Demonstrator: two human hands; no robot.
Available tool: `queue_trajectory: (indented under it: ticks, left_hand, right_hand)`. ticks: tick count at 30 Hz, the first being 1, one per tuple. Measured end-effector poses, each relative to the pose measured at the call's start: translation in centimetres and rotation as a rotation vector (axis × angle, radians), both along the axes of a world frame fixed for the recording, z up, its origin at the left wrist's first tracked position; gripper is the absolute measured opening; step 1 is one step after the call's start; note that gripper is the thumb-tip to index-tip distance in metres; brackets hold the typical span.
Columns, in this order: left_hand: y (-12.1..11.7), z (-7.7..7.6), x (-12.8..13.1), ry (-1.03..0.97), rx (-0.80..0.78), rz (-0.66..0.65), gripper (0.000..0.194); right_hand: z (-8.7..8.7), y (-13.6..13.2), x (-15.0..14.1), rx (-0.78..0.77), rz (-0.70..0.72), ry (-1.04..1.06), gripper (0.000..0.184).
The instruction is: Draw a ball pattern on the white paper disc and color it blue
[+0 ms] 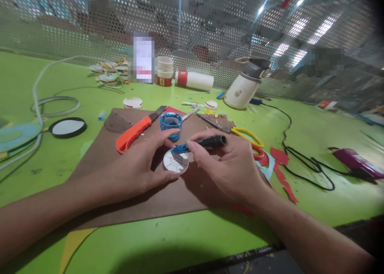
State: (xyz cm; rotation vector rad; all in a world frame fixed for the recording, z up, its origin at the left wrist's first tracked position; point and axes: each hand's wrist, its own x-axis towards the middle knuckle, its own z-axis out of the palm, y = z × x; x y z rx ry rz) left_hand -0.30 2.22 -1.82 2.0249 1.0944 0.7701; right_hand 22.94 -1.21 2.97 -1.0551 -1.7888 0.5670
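Observation:
My left hand (139, 160) grips a small round white disc (177, 166) by its edge, thumb below and fingers at the upper side. Dark crossing lines form a pattern on the disc's face. In my right hand (232, 168) is a black marker (208, 142) with a blue-stained front end, pinched between thumb and fingers. Its blue tip lies over the disc's upper edge; whether it touches cannot be made out. Just beyond my fingers stands a blue-smeared open container (171, 126). Beneath both hands lies a brown board (126, 198).
An orange-handled cutter (133, 134) lies left on the board, scissors (246, 136) right. Behind stand paper cups (165, 72), a lying cup stack (195, 81) and a white jug (243, 90). A black cord (288, 122) runs right to a purple device (357, 162). Red scraps (282, 166) lie nearby.

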Motion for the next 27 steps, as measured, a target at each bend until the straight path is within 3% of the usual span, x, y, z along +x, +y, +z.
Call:
queue_trajectory:
  ticks: [5, 9, 12, 15, 21, 27]
  left_hand:
    - [0.3, 0.1, 0.0, 0.019, 0.006, -0.051, 0.058]
    - [0.1, -0.2, -0.2, 0.005, 0.008, -0.038, 0.073]
    - [-0.1, -0.3, -0.2, 0.026, 0.007, -0.005, 0.068]
    - [-0.2, -0.4, -0.1, 0.051, 0.017, 0.008, 0.064]
    - [0.0, -0.5, 0.0, 0.02, 0.025, -0.002, 0.085]
    - [0.0, -0.5, -0.1, 0.025, 0.016, -0.018, 0.084]
  right_hand:
    - [0.1, -0.3, 0.1, 0.062, 0.018, -0.15, 0.012]
    - [0.1, -0.3, 0.1, 0.064, -0.028, -0.02, 0.012]
    - [0.2, 0.0, 0.2, 0.074, -0.096, 0.095, 0.018]
    - [0.1, 0.3, 0.4, 0.055, -0.053, 0.123, 0.026]
    - [-0.4, 0.7, 0.5, -0.026, 0.004, 0.102, 0.028]
    - [-0.4, 0.5, 0.3, -0.037, 0.035, 0.111, 0.018]
